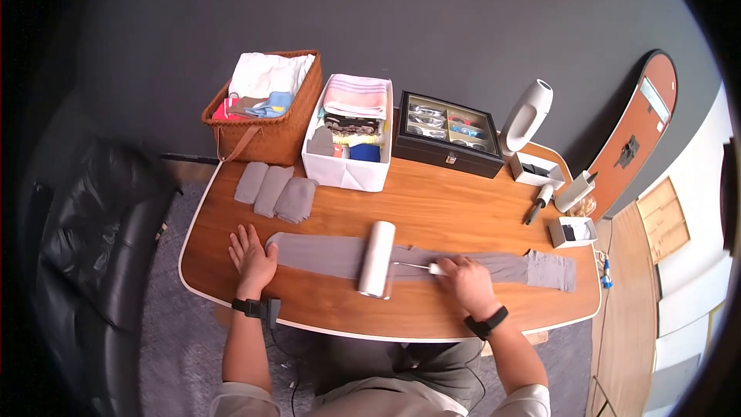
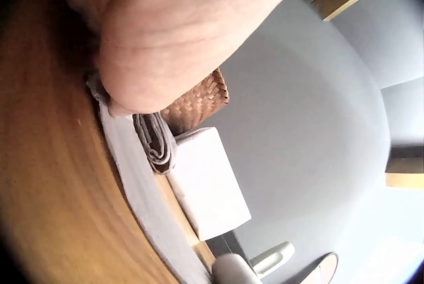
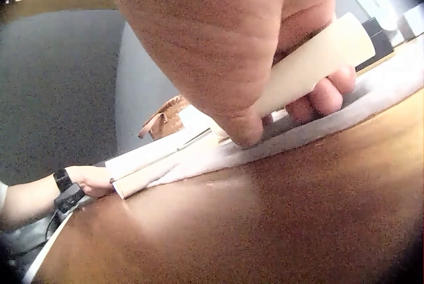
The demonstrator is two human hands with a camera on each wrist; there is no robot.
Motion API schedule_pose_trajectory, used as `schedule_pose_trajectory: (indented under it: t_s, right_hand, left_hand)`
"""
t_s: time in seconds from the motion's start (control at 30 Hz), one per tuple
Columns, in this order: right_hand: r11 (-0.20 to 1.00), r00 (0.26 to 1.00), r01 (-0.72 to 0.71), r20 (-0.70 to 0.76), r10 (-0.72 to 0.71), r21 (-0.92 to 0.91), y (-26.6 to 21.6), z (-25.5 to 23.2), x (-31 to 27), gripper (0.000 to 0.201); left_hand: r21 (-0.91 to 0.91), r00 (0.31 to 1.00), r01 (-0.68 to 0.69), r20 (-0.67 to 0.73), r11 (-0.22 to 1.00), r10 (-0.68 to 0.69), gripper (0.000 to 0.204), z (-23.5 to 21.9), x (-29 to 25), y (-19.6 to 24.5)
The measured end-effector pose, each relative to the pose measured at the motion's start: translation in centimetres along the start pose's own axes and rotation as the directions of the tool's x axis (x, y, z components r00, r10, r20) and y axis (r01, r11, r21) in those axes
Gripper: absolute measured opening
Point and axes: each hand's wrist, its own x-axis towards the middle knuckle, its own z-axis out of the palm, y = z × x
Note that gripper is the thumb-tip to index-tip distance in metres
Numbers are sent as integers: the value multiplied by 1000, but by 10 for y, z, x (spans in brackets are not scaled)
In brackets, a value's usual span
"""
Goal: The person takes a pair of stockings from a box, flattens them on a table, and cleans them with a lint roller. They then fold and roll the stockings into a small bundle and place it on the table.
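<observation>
A long grey stocking-like garment [image 1: 320, 255] lies flattened across the table, its bunched, ribbed end [image 1: 552, 271] at the right. My right hand [image 1: 468, 286] grips the white handle [image 3: 318, 65] of a lint roller [image 1: 377, 259]. The roller's wide white cylinder lies across the garment, left of that hand. My left hand [image 1: 252, 257] rests with fingers spread at the garment's left end, the thumb side right at its edge. In the left wrist view, the heel of this hand [image 2: 165, 46] overlaps the grey fabric [image 2: 142, 191]; its fingers are hidden there.
Several folded grey pieces [image 1: 274, 191] lie behind my left hand. Along the back stand a woven basket [image 1: 305, 100] of clothes, a white fabric box [image 1: 343, 174] and a black glasses case [image 1: 448, 156]. Small white trays [image 1: 573, 232] and a second lint roller [image 1: 540, 202] sit at the right.
</observation>
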Motion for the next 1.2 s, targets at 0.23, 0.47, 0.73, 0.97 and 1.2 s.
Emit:
schedule_pose_trajectory:
  t_s: [0.23,0.47,0.73,0.97,1.2]
  right_hand:
    - [991,995,-95,2,96,-92,89,-24,-73,33]
    - [999,997,-39,-67,37,-32,108,-34,-81,33]
    - [994,990,-81,-112,89,74,91,-32,-44,29]
    - [986,971,-160,-172,167,57,111,-18,-57,29]
    - [959,939,-269,-195,283,93,133,-21,-84,25]
  left_hand:
    - [2,999,11,-46,1000,-10,86,4,-1,0]
    - [36,984,51,-170,998,-44,80,-2,-15,23]
    - [-479,700,-687,-235,547,674,9,14,-91,182]
    - [-370,598,-747,-8,553,801,22,57,-87,210]
    - [-264,613,-724,177,637,770,60,33,-90,207]
